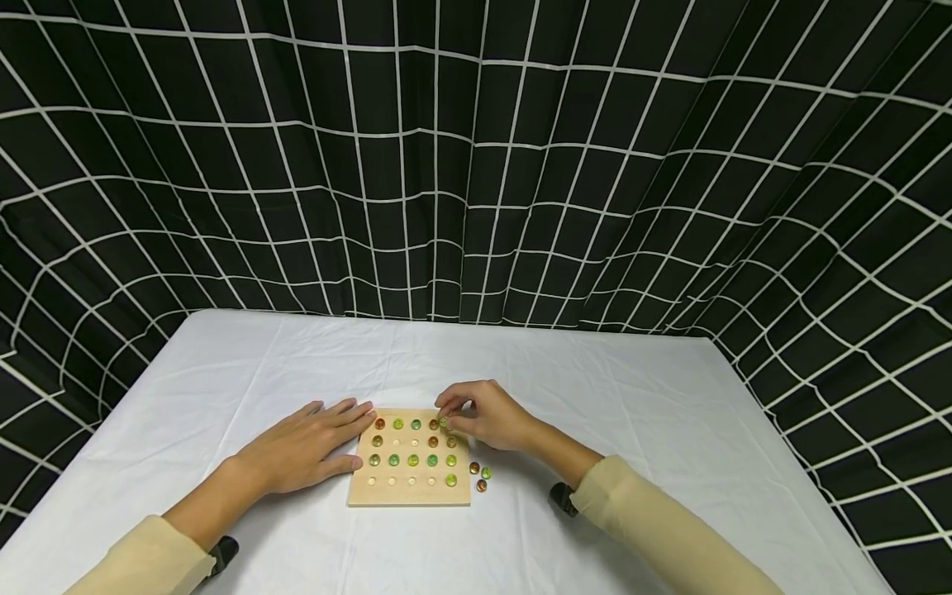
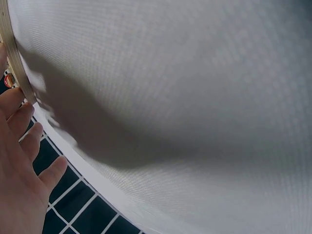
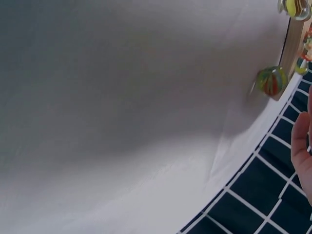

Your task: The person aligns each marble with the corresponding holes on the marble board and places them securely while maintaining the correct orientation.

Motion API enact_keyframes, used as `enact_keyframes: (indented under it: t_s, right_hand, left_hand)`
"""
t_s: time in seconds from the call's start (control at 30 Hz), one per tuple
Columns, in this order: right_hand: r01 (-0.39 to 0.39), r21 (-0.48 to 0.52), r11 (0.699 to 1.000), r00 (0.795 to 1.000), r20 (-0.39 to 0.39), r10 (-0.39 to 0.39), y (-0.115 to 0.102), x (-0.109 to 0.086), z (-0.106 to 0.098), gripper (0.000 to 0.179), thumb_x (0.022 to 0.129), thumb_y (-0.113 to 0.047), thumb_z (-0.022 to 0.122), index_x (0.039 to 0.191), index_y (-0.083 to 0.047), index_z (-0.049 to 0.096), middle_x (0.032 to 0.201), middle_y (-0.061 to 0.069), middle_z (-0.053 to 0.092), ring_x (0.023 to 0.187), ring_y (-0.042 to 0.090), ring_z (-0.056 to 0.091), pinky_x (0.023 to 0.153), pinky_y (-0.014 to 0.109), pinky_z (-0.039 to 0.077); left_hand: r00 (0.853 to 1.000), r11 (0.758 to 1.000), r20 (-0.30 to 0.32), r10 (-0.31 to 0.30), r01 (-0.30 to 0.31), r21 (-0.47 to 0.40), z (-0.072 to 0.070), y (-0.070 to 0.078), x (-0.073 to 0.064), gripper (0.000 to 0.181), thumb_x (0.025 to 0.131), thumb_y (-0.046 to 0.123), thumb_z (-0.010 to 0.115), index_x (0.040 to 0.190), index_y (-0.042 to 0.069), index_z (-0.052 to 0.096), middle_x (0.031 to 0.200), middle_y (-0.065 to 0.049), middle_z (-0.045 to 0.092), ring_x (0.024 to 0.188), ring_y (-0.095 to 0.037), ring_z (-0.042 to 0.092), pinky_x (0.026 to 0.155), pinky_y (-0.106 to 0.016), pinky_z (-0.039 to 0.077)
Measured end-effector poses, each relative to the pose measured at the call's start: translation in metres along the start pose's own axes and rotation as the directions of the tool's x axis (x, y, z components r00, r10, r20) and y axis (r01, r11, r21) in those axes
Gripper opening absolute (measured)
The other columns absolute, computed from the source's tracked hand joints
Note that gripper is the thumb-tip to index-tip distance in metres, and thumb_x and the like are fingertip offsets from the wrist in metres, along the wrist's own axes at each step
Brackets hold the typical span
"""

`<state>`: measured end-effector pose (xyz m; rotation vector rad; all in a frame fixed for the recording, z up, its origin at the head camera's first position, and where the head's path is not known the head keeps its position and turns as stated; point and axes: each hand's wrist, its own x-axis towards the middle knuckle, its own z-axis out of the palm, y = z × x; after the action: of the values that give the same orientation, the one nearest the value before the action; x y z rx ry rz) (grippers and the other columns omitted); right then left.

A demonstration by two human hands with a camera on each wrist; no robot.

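A light wooden board [image 1: 405, 494] with rows of round hollows lies flat on the white cloth, glass marbles in green, amber and brown sitting in many of them. Bare hollows show in the second row and along the near row. My left hand [image 1: 305, 442] rests at the board's left edge, fingers spread and fairly straight, fingertips on its far left corner. At the far right corner, my right hand [image 1: 483, 413] pinches a yellow-green marble [image 1: 443, 421] between thumb and fingers, right over the last hollow of the far row. In the right wrist view only part of that hand [image 3: 302, 151] shows.
Just right of the board lie a few loose marbles: a brown one [image 1: 474, 468], a green one [image 1: 486, 473] and a reddish one [image 1: 482, 486]. White cloth [image 1: 595, 397] covers the table. Behind it hangs a black curtain [image 1: 454, 165] with a white grid.
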<state>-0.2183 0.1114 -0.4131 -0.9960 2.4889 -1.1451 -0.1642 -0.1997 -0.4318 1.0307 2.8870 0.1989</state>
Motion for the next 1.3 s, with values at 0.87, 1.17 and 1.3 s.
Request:
enact_keyframes:
  t_s: [0.87, 1.17, 1.3]
  right_hand:
    - [0.026, -0.063, 0.998, 0.997, 0.069, -0.022, -0.013, 0.013, 0.022, 0.02, 0.089, -0.006, 0.075, 0.109, -0.008, 0.072, 0.098, -0.004, 0.076, 0.091, -0.001, 0.067, 0.094, 0.026, 0.051]
    - [0.051, -0.147, 0.988, 0.998, 0.047, -0.045, -0.013, 0.015, 0.027, 0.019, 0.089, -0.01, 0.076, 0.107, -0.012, 0.074, 0.096, -0.008, 0.075, 0.101, 0.005, 0.061, 0.097, 0.029, 0.046]
    - [0.059, -0.153, 0.986, 0.997, 0.054, -0.051, -0.014, 0.017, 0.028, 0.018, 0.088, -0.011, 0.077, 0.107, -0.013, 0.074, 0.094, -0.01, 0.074, 0.098, 0.003, 0.061, 0.094, 0.027, 0.047]
  left_hand:
    - [1.0, 1.0, -0.001, 0.001, -0.001, -0.008, -0.001, 0.001, -0.001, 0.069, 0.102, 0.056, 0.043, 0.154, 0.012, 0.038, 0.159, -0.005, 0.037, 0.145, -0.032, 0.034, 0.113, -0.061, 0.028]
    - [1.0, 1.0, -0.005, 0.003, -0.003, -0.01, -0.001, 0.001, -0.001, 0.068, 0.102, 0.056, 0.044, 0.154, 0.012, 0.039, 0.158, -0.005, 0.037, 0.145, -0.032, 0.034, 0.113, -0.062, 0.028]
    - [1.0, 1.0, -0.012, 0.008, -0.008, -0.012, -0.001, 0.001, -0.001, 0.068, 0.102, 0.055, 0.044, 0.154, 0.011, 0.039, 0.158, -0.005, 0.038, 0.145, -0.032, 0.034, 0.113, -0.062, 0.028]
